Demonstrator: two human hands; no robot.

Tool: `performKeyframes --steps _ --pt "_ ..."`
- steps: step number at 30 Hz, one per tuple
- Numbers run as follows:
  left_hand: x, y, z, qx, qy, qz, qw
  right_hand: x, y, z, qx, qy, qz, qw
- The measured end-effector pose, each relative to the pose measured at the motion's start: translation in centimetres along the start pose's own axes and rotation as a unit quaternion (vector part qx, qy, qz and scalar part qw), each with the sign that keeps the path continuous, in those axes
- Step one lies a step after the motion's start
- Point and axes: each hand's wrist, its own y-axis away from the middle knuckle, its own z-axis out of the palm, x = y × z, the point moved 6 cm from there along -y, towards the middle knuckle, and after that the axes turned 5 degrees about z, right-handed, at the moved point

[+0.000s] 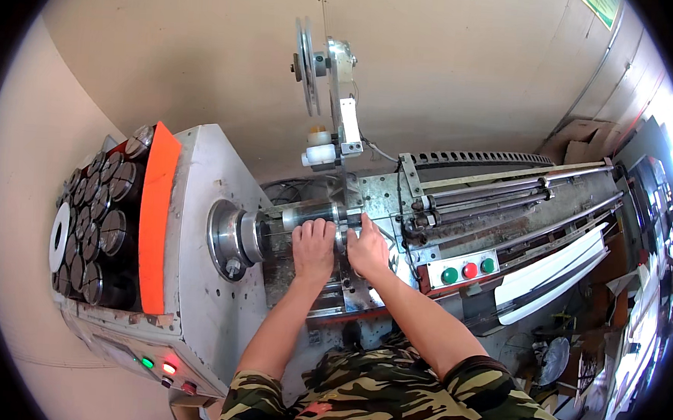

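My left hand [314, 248] lies with bent fingers pressed together against the near side of a shiny metal cylinder [309, 215]. Close on its right, my right hand [368, 250] stretches its index finger up onto a small metal block [354, 217]. Its other fingers curl inward, and what they grip is hidden. Left of both hands, a round steel chuck [253, 236] projects from the pale machine housing [212, 181] toward the cylinder. A steel plate with holes [379, 193] lies just beyond my right hand.
An upright arm with a thin reel [306, 65] and white rollers [320, 154] rises behind. Long rails [489, 197] run right, past a button box [463, 271]. Several dark slotted collets [107, 228] stand on the housing behind an orange panel [157, 223].
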Motion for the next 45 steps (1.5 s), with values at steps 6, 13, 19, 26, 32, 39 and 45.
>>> performKeyframes --steps 6,13,19,26,32,39,45 --pt "-0.2 -0.2 -1.5 -0.063 0.062 0.02 0.996 0.3 0.0 0.4 -0.001 -0.013 0.014 1.0" --pt "-7.6 -6.2 -2.2 0.02 0.296 -0.091 0.951 0.6 0.0 0.7 0.01 -0.021 -0.005 1.0" --pt "-12.9 -10.9 1.3 0.106 0.33 -0.163 0.924 1.1 -0.1 1.5 0.004 -0.022 0.017 1.0" --pt "-13.5 -11.6 2.4 0.076 0.312 -0.16 0.933 1.4 -0.2 2.0 0.006 -0.012 0.027 1.0" --pt "-13.8 -11.6 3.5 0.061 0.328 -0.176 0.926 1.7 -0.2 2.3 0.001 0.002 0.039 0.999" --pt "-14.3 -11.5 4.8 0.051 0.348 -0.18 0.919 1.8 -0.3 2.5 -0.009 0.011 0.059 0.998" --pt "-14.4 -11.1 5.3 0.055 0.369 -0.183 0.91 1.9 -0.4 2.7 -0.01 0.015 0.065 0.998"
